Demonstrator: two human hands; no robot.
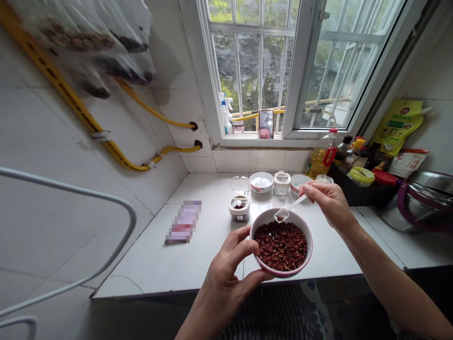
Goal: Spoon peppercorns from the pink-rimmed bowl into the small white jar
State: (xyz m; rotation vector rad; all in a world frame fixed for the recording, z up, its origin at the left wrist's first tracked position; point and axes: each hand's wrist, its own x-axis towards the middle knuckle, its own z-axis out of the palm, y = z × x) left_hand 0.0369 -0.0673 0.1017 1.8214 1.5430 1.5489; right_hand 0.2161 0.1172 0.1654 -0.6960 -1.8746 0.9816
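My left hand (pixel 235 264) grips the left side of a white bowl (pixel 310 243) with a pink rim, thumb near the front and fingers round the side. Dark red Sichuan peppercorns (pixel 283 248) fill much of the bowl, which tilts toward me. Between the fingers of my right hand (pixel 327 200) is the handle of a small white spoon (pixel 282 215). A few peppercorns lie in its scoop, over the bowl's far rim. Just behind and left of the bowl stands a spice jar (pixel 239 208) with its clear lid raised and some dark contents inside.
Along the back wall stand a bowl of white powder (pixel 262 182), a clear jar (pixel 282 183) and another bowl (pixel 299 182). An oil bottle (pixel 322 153), a black box of condiments (pixel 343 189) and a steel pot (pixel 417 203) are on the right. A blurred purple packet (pixel 184 223) lies left.
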